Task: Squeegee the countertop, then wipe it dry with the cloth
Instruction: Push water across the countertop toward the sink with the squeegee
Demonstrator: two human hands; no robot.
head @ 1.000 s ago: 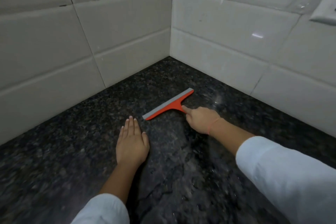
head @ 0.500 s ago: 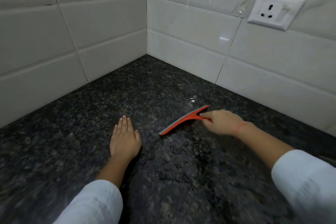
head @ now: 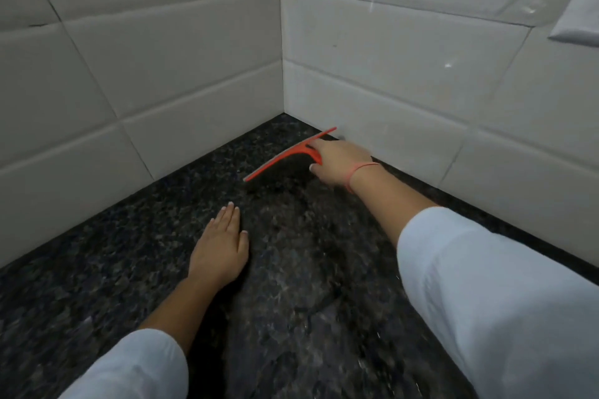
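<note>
An orange squeegee with a grey blade is held near the back corner of the dark speckled granite countertop. My right hand grips its handle, and the blade is tilted with its far tip close to the right wall. My left hand lies flat, palm down, on the countertop nearer to me, fingers together, holding nothing. No cloth is in view.
White tiled walls meet in a corner right behind the squeegee. The edge of a white wall socket shows at the upper right. A wet sheen covers the countertop between my arms.
My right hand has carried the squeegee away from me, from mid-counter toward the back corner by the right wall. My left hand stays flat on the countertop.
</note>
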